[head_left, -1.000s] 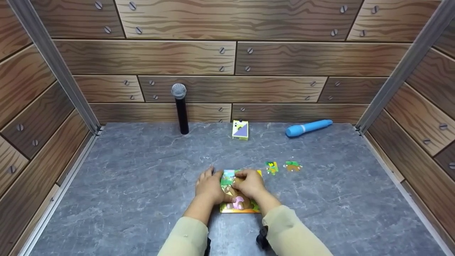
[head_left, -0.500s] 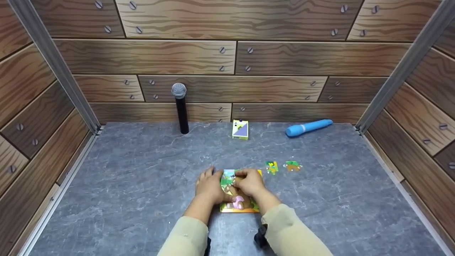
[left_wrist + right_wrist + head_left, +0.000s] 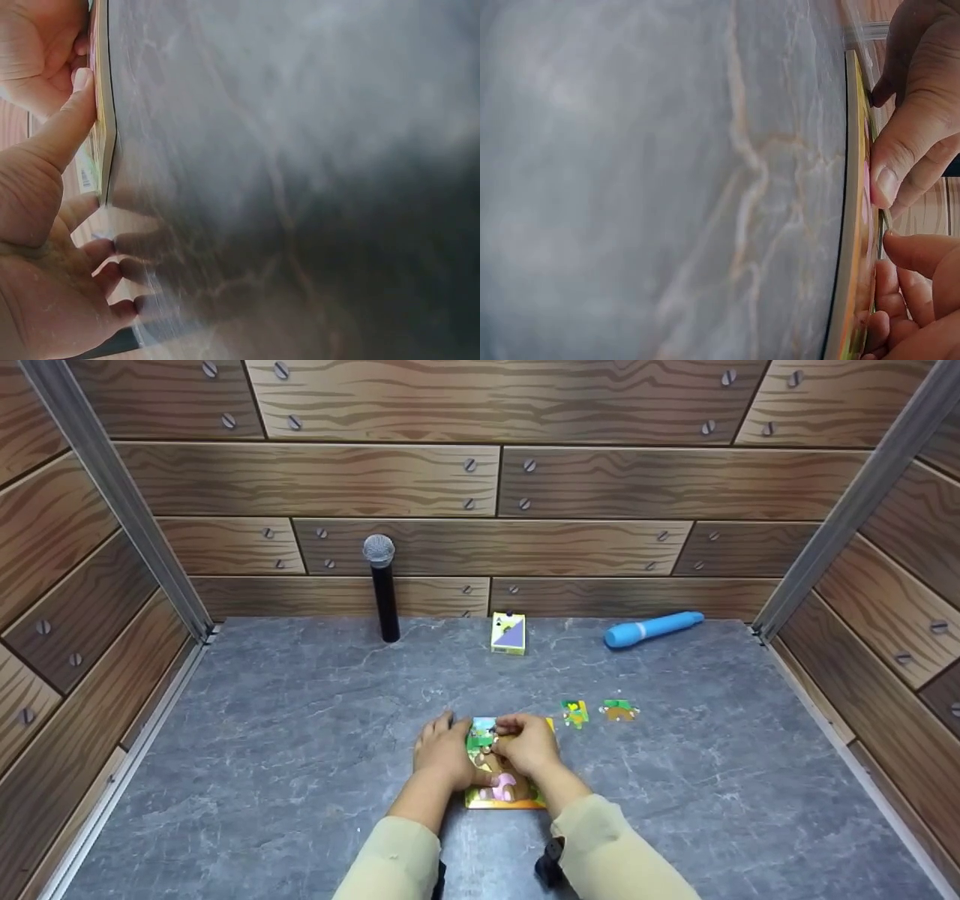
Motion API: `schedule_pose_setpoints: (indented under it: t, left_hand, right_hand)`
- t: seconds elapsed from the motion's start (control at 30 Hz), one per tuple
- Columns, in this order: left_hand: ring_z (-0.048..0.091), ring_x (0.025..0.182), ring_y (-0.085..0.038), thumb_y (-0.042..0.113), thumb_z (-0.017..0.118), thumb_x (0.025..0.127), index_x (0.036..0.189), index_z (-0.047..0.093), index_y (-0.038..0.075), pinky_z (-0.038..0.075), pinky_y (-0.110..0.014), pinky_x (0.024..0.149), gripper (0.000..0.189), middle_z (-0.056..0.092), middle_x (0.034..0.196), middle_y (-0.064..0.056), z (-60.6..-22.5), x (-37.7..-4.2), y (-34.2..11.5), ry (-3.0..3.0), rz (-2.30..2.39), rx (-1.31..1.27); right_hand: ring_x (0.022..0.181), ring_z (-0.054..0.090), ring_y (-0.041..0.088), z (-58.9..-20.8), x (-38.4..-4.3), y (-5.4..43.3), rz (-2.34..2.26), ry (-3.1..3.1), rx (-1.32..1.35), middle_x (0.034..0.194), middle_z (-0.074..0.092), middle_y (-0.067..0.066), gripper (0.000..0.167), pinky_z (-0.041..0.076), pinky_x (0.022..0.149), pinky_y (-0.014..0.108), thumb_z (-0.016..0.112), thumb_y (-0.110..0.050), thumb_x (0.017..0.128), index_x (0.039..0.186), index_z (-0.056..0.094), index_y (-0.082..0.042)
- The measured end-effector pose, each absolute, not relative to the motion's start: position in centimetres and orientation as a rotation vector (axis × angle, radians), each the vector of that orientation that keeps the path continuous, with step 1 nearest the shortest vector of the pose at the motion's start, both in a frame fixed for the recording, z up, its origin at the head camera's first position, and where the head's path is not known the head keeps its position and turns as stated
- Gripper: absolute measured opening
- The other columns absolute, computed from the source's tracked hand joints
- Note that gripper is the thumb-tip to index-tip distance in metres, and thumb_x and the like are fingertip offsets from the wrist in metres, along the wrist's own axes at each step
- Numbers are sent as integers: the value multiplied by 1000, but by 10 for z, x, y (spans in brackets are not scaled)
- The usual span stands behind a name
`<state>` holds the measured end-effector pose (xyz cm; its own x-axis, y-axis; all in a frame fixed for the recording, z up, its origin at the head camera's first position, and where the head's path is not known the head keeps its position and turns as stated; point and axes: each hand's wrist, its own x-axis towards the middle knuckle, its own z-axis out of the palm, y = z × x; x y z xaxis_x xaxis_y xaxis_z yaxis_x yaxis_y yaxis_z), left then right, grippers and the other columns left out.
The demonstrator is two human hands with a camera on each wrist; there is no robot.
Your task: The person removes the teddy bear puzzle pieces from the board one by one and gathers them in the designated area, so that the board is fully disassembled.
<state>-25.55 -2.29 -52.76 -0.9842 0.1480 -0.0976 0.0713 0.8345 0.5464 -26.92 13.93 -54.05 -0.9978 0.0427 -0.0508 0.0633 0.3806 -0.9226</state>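
Observation:
A small jigsaw puzzle (image 3: 505,804) with a brown cartoon animal and an orange border lies flat between both hands. My left hand (image 3: 444,754) rests along its left side, thumb laid on the picture and other fingers spread on the tabletop. Over the upper right part, my right hand (image 3: 531,746) has thumb and fingertips together at the picture. Its thumb meets the edge of a thin puzzle piece (image 3: 887,218), tilted up from the board in the right wrist view. Most of that piece is hidden by the fingers. Two loose puzzle pieces, one yellow-green (image 3: 575,713) and one brown-green (image 3: 619,710), lie beyond to the right.
A black microphone (image 3: 385,600) with a silver head stands upright at the back left. A card box (image 3: 508,633) lies at the back middle, a blue microphone-shaped object (image 3: 652,629) at the back right. Wood-patterned walls (image 3: 405,480) enclose the grey marbled tabletop (image 3: 285,720).
My right fingertips have shifted very slightly over the puzzle. The left hand and the loose pieces stay in place.

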Motion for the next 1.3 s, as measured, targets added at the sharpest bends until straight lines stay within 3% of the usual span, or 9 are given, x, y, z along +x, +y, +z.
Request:
schedule_pose_setpoints:
  t: [0.2, 0.33, 0.63, 0.9, 1.3]
  left_hand:
    - [32, 151, -46, 53, 100, 65, 155, 54, 9, 27, -59, 124, 111, 37, 165, -23, -524, -254, -24, 2877, 832, 181]
    - [32, 151, -46, 52, 100, 64, 155, 54, 8, 28, -59, 124, 111, 37, 165, -23, -523, -253, -23, 2884, 833, 174]
    - [33, 151, -47, 50, 101, 63, 153, 55, 7, 26, -60, 124, 110, 37, 164, -24, -523, -254, -23, 2889, 847, 177]
    - [33, 151, -46, 51, 100, 65, 155, 54, 9, 27, -59, 124, 110, 37, 165, -23, -525, -253, -23, 2883, 847, 176]
    - [33, 151, -45, 52, 100, 65, 155, 55, 9, 28, -59, 124, 109, 38, 165, -22, -524, -253, -23, 2886, 829, 179]
  right_hand:
    - [83, 66, 17, -539, -271, 140, -1741, 2535, 92, 99, 73, 10, 65, 60, 65, 28, 70, 17, 78, 142, 60, 9]
    - [78, 65, 17, -535, -271, 142, -1705, 2498, 26, 100, 70, 13, 63, 61, 64, 30, 66, 19, 83, 145, 56, 11]
    - [71, 62, 15, -532, -273, 143, -1650, 2493, -37, 99, 69, 13, 56, 60, 61, 27, 62, 21, 84, 140, 59, 15]
    - [68, 61, 12, -535, -274, 141, -1587, 2553, 1, 95, 67, 8, 48, 56, 59, 23, 67, 16, 86, 134, 65, 13]
    - [83, 58, 17, -531, -273, 143, -1375, 2709, -17, 90, 62, 5, 42, 55, 74, 29, 80, 6, 83, 124, 73, 5]
